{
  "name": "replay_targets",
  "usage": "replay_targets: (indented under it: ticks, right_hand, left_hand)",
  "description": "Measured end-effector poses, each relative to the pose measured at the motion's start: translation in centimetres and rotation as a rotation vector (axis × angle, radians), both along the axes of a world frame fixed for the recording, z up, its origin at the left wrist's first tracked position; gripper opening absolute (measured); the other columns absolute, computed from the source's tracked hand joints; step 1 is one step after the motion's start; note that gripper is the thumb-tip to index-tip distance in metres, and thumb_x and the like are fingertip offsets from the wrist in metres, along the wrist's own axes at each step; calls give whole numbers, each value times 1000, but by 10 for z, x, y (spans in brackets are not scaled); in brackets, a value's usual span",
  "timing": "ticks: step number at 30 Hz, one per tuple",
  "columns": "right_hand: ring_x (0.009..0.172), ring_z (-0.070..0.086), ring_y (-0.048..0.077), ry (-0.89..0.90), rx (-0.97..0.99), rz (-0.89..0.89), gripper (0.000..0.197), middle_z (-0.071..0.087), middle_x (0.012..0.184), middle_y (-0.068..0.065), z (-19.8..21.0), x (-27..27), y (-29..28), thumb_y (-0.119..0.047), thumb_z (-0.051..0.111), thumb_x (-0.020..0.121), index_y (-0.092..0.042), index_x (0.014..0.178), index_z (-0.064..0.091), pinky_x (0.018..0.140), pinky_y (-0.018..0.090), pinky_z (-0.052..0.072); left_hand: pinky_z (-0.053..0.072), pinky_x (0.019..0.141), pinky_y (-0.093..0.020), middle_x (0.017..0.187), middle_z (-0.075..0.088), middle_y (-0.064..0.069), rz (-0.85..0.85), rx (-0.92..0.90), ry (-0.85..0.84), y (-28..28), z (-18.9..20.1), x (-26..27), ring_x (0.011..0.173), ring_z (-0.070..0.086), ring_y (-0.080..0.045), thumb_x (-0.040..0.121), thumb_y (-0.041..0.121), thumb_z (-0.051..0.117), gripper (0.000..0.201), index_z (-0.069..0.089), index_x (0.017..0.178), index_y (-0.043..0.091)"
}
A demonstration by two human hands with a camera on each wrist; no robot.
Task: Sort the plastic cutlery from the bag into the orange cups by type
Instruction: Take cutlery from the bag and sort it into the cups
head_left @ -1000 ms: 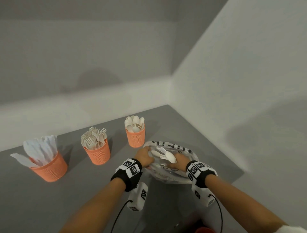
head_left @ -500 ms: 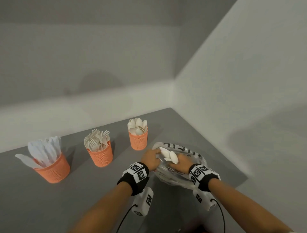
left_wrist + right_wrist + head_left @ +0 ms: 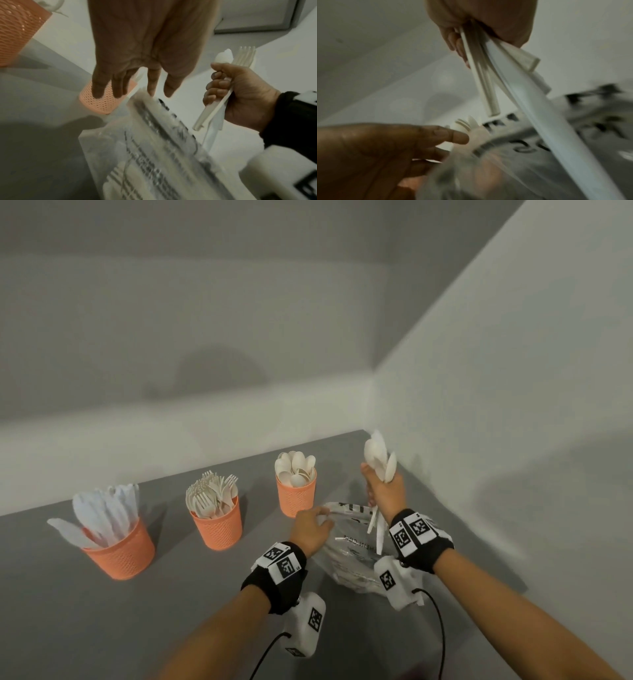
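Three orange mesh cups stand in a row: knives (image 3: pixel 116 546) at the left, forks (image 3: pixel 217 525) in the middle, spoons (image 3: pixel 296 494) at the right. A clear printed bag (image 3: pixel 356 556) lies just right of the spoon cup. My right hand (image 3: pixel 383 491) is raised above the bag and grips a mixed bundle of white cutlery (image 3: pixel 378 460); a fork head (image 3: pixel 245 56) sticks up from the fist (image 3: pixel 216 86) and the handles (image 3: pixel 486 83) hang below. My left hand (image 3: pixel 318 517) has straight fingers (image 3: pixel 150 86) touching the bag's rim (image 3: pixel 145 97).
The grey table meets a white wall close behind the cups and another wall just right of the bag. Bare tabletop (image 3: pixel 102 628) lies in front of the cups. More white cutlery shows blurred inside the bag (image 3: pixel 120 175).
My right hand has risen out of the bag with a bundle of cutlery. My left hand stays at the bag's rim, fingers now straighter.
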State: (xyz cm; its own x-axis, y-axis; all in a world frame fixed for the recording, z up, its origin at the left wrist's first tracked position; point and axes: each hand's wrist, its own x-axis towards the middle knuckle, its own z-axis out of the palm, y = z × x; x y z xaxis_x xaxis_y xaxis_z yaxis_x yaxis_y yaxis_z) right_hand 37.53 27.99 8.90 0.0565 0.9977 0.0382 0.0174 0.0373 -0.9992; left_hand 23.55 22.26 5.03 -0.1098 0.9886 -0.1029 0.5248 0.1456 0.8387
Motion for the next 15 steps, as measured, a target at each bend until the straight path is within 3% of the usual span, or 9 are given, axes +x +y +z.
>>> replay_targets:
  ticks: [2, 4, 5, 7, 9, 12, 14, 15]
  right_hand:
    - [29, 35, 6, 117, 2, 2, 34, 39, 35, -7, 14, -14, 4, -22, 61, 89, -13, 60, 46, 35, 17, 33]
    - [28, 32, 6, 248, -17, 34, 33, 37, 33, -6, 23, -35, 6, -20, 59, 90, -14, 61, 44, 34, 16, 31]
    - [28, 32, 7, 298, -27, 60, 32, 37, 34, -6, 25, -47, 6, -20, 59, 90, -14, 61, 44, 34, 16, 30]
    - [29, 32, 7, 351, -57, 124, 34, 37, 34, -7, 25, -76, 3, -19, 60, 89, -15, 59, 45, 34, 17, 29]
    - [28, 33, 7, 377, -83, 175, 35, 37, 34, -6, 22, -105, -4, -18, 61, 88, -14, 56, 46, 34, 16, 29]
    - [29, 35, 7, 386, -67, 240, 33, 40, 35, -5, 19, -144, -18, -17, 61, 88, -13, 58, 48, 35, 17, 30]
    - [30, 33, 7, 376, -65, 261, 35, 39, 35, -6, 17, -165, -27, -15, 59, 89, -13, 56, 46, 36, 18, 29]
    - [30, 32, 6, 376, -73, 265, 37, 39, 35, -7, 14, -174, -30, -15, 59, 89, -13, 55, 45, 36, 18, 28]
  left_hand:
    - [43, 85, -25, 110, 63, -11, 184, 80, -161, -3, 10, -12, 106, 57, -26, 94, 13, 48, 22, 61, 108, 4]
    - [47, 68, -23, 87, 62, -6, 315, 40, -446, -9, 18, -26, 89, 57, -24, 95, 13, 44, 17, 60, 98, 7]
    - [49, 68, -23, 85, 60, -5, 338, -39, -643, -14, 22, -32, 86, 57, -23, 96, 14, 41, 18, 57, 98, 7]
    - [47, 82, -32, 91, 59, -10, 367, -212, -967, -22, 23, -44, 93, 55, -24, 99, 23, 33, 27, 55, 101, 5]
    - [44, 82, -38, 96, 57, -15, 428, -326, -1099, -29, 17, -53, 91, 54, -27, 100, 35, 30, 40, 53, 104, 2]
    - [45, 84, -42, 99, 56, -23, 562, -322, -1266, -34, 16, -70, 85, 54, -31, 99, 41, 29, 56, 44, 123, -8]
    - [45, 88, -44, 86, 63, -25, 582, -282, -1357, -39, 21, -82, 81, 59, -33, 99, 40, 30, 56, 49, 112, -10]
    - [49, 80, -43, 74, 66, -23, 577, -258, -1351, -41, 24, -88, 73, 62, -32, 98, 40, 31, 53, 53, 100, -8]
